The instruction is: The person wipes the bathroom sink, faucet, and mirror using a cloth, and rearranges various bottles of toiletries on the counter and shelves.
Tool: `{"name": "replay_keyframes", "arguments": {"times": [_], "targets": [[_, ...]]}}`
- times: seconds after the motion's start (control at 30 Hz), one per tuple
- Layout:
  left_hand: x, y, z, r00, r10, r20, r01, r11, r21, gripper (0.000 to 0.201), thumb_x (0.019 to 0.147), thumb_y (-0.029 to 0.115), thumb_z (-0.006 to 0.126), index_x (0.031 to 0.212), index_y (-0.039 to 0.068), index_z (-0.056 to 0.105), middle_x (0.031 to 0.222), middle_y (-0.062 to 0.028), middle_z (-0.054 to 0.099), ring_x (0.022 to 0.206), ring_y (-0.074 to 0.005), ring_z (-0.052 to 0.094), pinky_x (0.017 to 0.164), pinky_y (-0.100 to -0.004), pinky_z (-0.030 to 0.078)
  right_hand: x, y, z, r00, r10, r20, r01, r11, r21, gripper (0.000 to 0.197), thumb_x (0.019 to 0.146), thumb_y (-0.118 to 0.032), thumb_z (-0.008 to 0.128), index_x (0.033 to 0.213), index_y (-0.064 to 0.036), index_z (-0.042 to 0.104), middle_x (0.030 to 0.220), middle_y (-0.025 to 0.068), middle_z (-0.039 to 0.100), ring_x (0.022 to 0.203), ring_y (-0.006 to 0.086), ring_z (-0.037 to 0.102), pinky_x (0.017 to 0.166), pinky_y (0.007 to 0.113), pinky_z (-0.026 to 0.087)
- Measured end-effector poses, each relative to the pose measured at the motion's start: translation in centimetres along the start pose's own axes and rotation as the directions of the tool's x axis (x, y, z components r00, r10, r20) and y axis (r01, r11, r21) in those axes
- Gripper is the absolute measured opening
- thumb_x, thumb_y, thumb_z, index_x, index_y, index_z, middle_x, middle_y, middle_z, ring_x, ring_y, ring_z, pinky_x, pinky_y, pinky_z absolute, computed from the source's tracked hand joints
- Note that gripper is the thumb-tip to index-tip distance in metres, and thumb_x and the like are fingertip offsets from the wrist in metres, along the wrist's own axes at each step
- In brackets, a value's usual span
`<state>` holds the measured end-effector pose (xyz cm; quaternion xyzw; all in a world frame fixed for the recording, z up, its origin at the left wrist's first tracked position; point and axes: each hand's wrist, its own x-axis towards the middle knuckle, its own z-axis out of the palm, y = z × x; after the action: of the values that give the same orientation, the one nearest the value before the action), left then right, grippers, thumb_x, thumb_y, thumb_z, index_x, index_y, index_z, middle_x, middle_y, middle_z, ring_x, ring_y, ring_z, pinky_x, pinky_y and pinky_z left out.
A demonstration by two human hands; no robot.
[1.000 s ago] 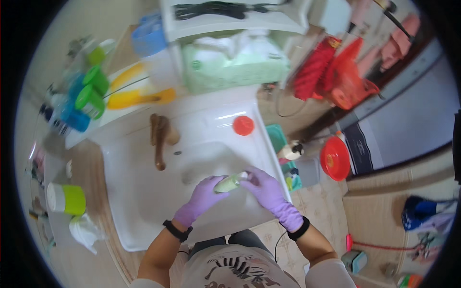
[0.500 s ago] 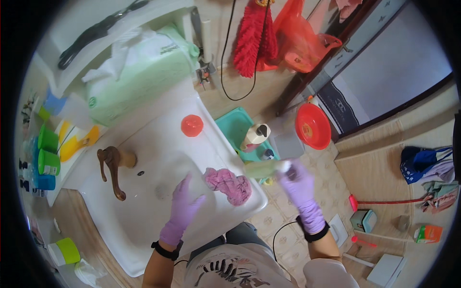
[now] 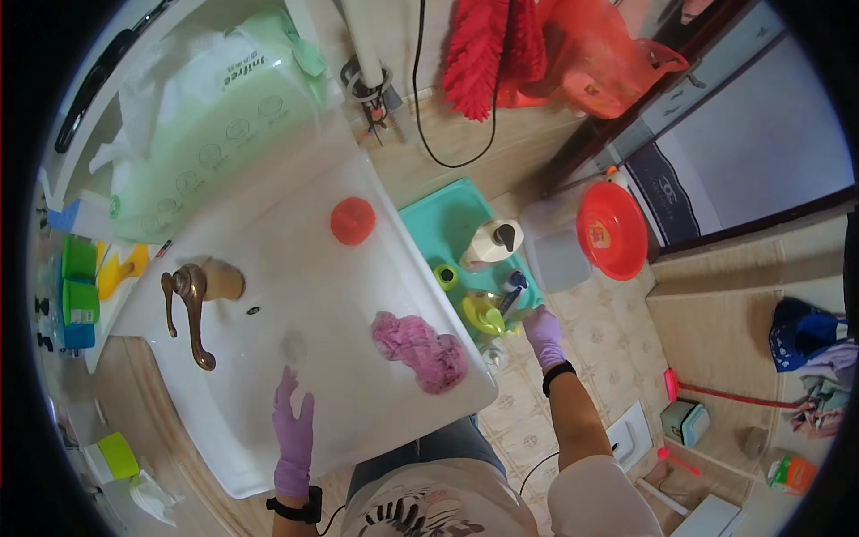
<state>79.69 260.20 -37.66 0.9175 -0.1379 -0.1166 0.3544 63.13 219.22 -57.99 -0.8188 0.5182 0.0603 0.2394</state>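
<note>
My left hand (image 3: 293, 438), in a purple glove, hovers over the near part of the white sink (image 3: 242, 465) with its fingers apart and nothing in them. To its right, a wet pink cloth (image 3: 419, 352) lies bunched on the sink's edge. My right hand (image 3: 543, 338), gloved too, is past the sink's right side at the near corner of a teal rack (image 3: 438, 210). Its fingers are bunched together; what they hold, if anything, is hidden. Closest to them are a spray bottle with a yellow-green trigger (image 3: 488, 315) and a small dark blue-capped bottle (image 3: 514, 288).
A cream pump bottle (image 3: 490, 245) and a green-topped container (image 3: 445, 277) stand in the rack. Beyond it is a red basin (image 3: 613, 231). A bronze faucet (image 3: 195, 313) juts over the sink at left, and a round red object (image 3: 352, 221) sits on the sink's far rim.
My right hand has moved down to the rack's near corner, and the pale green item with a white end no longer shows in it. My left hand has drawn back leftward, away from the cloth.
</note>
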Motion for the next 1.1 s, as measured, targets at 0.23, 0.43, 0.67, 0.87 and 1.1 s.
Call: {"name": "replay_keyframes", "arguments": {"times": [0.23,0.43,0.67,0.87,1.1], "targets": [[-2.8,-2.1,-1.6,0.999,-0.02,-0.05,0.026,0.992,0.12,0.053,0.079,0.003,0.056,0.128,0.003,0.037,0.119,-0.0142,0.049,0.102,-0.026,0.051,0.089,-0.0351,0.039,3.3,-2.0,4.2,0.998,-0.052,0.032,0.054,0.996,-0.066,0.034,0.074,-0.028,0.053,0.092,0.0014,0.054,0.085,0.0261,0.06,0.082,0.0399,0.059,0.072,0.046,0.047],[-4.8,-3.1,-3.4,0.996,-0.036,-0.084,0.043,0.996,0.079,0.053,0.078,0.005,0.057,0.128,0.003,0.038,0.115,-0.014,0.051,0.101,-0.0258,0.051,0.088,-0.0351,0.04,2.3,1.4,5.4,0.989,-0.146,-0.002,0.146,0.988,0.054,0.043,0.075,-0.031,0.049,0.1,0.0031,0.054,0.08,0.0249,0.06,0.078,0.0389,0.059,0.07,0.047,0.047],[-6.1,-4.4,-7.7,0.998,0.033,-0.059,-0.029,0.997,0.066,0.052,0.078,0.008,0.059,0.127,0.005,0.041,0.112,-0.0134,0.053,0.101,-0.0263,0.051,0.088,-0.0355,0.04,-6.7,-3.7,-0.6,0.995,-0.034,-0.089,0.066,0.92,0.385,0.048,0.079,-0.022,0.057,0.121,-0.0007,0.047,0.083,0.0166,0.063,0.074,0.0226,0.061,0.065,0.033,0.048],[-6.9,-6.2,-10.5,0.989,0.132,-0.06,-0.132,0.991,0.003,0.049,0.08,0.013,0.059,0.126,0.006,0.042,0.111,-0.0129,0.053,0.102,-0.0274,0.051,0.088,-0.036,0.039,-19.3,-23.6,-14.3,0.763,-0.632,-0.137,0.599,0.611,0.517,0.034,0.081,-0.011,0.054,0.115,-0.0066,0.052,0.091,0.0114,0.061,0.077,0.0211,0.059,0.069,0.029,0.047],[-9.8,-7.0,-14.9,0.984,0.145,-0.107,-0.148,0.989,-0.024,0.048,0.08,0.012,0.057,0.125,0.006,0.042,0.112,-0.0139,0.053,0.103,-0.0279,0.05,0.09,-0.0367,0.038,-18.0,-39.1,-6.6,0.478,-0.856,-0.198,0.848,0.509,-0.15,0.029,0.077,-0.02,0.057,0.103,-0.0074,0.056,0.097,0.0134,0.058,0.089,0.028,0.057,0.075,0.038,0.047]]}}
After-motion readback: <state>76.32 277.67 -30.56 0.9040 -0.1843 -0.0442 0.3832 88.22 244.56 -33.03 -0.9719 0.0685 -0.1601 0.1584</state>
